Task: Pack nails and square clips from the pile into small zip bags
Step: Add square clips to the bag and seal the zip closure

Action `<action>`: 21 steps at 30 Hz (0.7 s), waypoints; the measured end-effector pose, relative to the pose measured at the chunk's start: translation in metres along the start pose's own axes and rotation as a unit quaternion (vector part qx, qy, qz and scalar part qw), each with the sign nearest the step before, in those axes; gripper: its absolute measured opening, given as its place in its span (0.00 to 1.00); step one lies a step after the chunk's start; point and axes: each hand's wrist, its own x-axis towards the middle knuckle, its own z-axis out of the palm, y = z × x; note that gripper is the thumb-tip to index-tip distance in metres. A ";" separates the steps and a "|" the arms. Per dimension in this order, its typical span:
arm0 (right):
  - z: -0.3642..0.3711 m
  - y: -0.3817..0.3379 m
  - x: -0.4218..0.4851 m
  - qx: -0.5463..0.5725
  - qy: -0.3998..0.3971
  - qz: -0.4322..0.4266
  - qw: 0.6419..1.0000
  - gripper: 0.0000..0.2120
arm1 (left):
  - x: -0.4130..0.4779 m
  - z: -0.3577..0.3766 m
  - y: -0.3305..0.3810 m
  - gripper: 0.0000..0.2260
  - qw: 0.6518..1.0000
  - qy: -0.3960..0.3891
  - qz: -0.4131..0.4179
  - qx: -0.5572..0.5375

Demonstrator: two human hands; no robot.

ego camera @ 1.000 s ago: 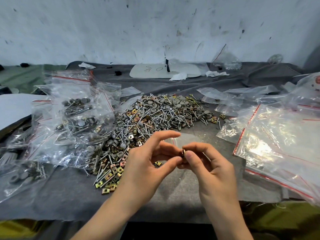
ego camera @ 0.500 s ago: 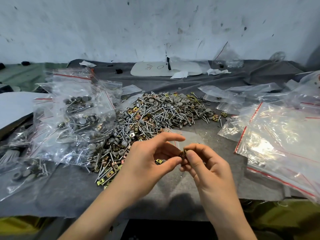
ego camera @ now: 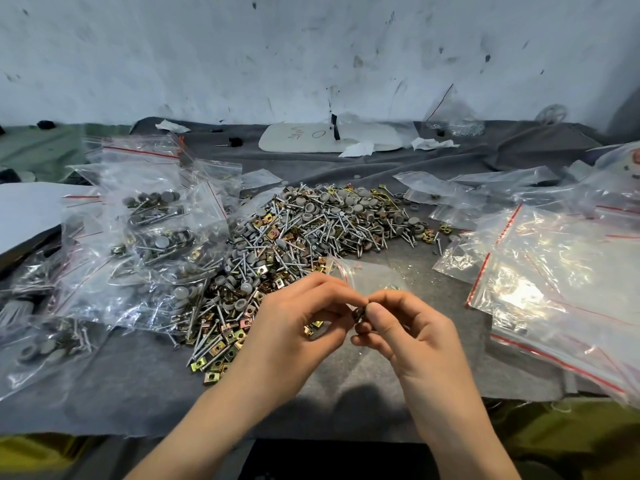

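Where the bench (ego camera: 45, 150) is covered by a creased grey cloth (ego camera: 450, 368), a pile (ego camera: 311, 233) of nails (ego camera: 332, 225), brass-coloured square clips (ego camera: 221, 362) and grey round caps (ego camera: 346, 202) is spread across its middle. Filled zip bags (ego camera: 152, 230) are heaped to the left of the pile, touching it. Empty zip bags (ego camera: 561, 271) with red seal lines are stacked to the right.

A small zip bag (ego camera: 372, 275) is held tilted just in front of the pile, above the cloth. Its near edge is pinched by the left hand (ego camera: 294, 330), with thumb and forefinger closed and the remaining fingers curled. A small dark piece (ego camera: 358, 314) is pinched between thumb and forefinger of the right hand (ego camera: 419, 337) at the bag's edge; its type cannot be determined. The fingertips of both hands are touching.

At the rear of the cloth, a white board (ego camera: 311, 138) with handwritten marks and torn paper scraps (ego camera: 356, 149) are laid. The bench is backed by a scuffed, stained white wall (ego camera: 311, 46).
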 end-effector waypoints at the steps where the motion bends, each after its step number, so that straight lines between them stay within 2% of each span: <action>1: 0.000 0.000 0.000 -0.005 0.000 -0.001 1.000 0.03 | 0.000 0.000 0.000 0.12 1.000 0.001 0.000 0.000; 4: 0.003 0.000 0.000 -0.019 0.005 -0.010 1.000 0.05 | 0.000 0.003 -0.001 0.12 0.999 0.003 -0.033 -0.033; 8: 0.005 -0.001 0.000 0.022 0.022 -0.007 0.999 0.03 | -0.001 0.004 0.001 0.13 0.981 0.032 -0.119 -0.153; 10: 0.005 -0.002 0.000 0.048 0.022 -0.003 0.999 0.07 | 0.000 0.002 0.001 0.11 0.976 0.024 -0.137 -0.166; 15: 0.005 -0.002 -0.001 0.076 0.012 0.008 0.997 0.08 | 0.002 0.000 0.005 0.13 0.978 0.000 -0.147 -0.146; 21: 0.005 -0.002 -0.003 0.077 0.004 0.018 0.997 0.07 | 0.003 0.001 0.006 0.08 0.996 0.010 -0.076 -0.051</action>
